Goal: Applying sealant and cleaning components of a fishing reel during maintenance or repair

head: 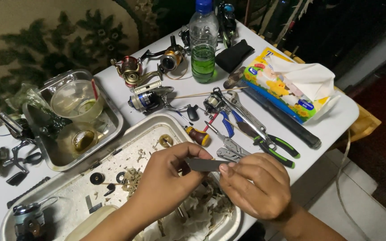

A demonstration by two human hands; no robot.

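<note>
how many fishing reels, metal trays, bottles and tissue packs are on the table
Fishing reels: 6, counting those clearly seen, e.g. the red and gold reel, the silver and blue reel
Metal trays: 2, the large tray and the small tray
Bottles: 1, the bottle of green liquid
Tissue packs: 1, the tissue pack
Total: 10

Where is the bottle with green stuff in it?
The bottle stands upright at the far edge of the table, between a gold reel and a black pouch.
</note>
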